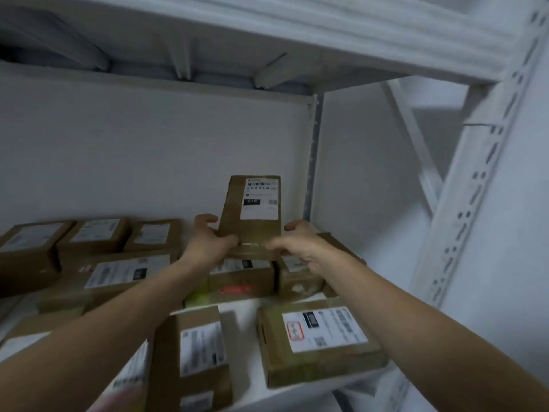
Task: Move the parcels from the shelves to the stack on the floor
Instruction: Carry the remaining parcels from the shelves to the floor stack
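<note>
Item: tall parcel (252, 209), a brown carton with a white label on its face. It is held at the back of the shelf (252, 303), close to the wall, with its long axis running toward 12 o'clock. Grip: the lower end is clasped from both sides, by the left hand (208, 242) at 9 o'clock and the right hand (297, 245) at 3 o'clock. Fingers are curled round the side edges and thumbs are laid on the front. Whether the base rests on the labelled parcels (242, 275) beneath cannot be told. Adjacent: a flat parcel (318, 343) at 5 o'clock and a row of three parcels (95, 233) at 9 o'clock. Handling advised: the carton is best lifted clear, then drawn toward 6 o'clock with even pressure from both sides, so that neighbours are not dragged off the shelf.
</note>
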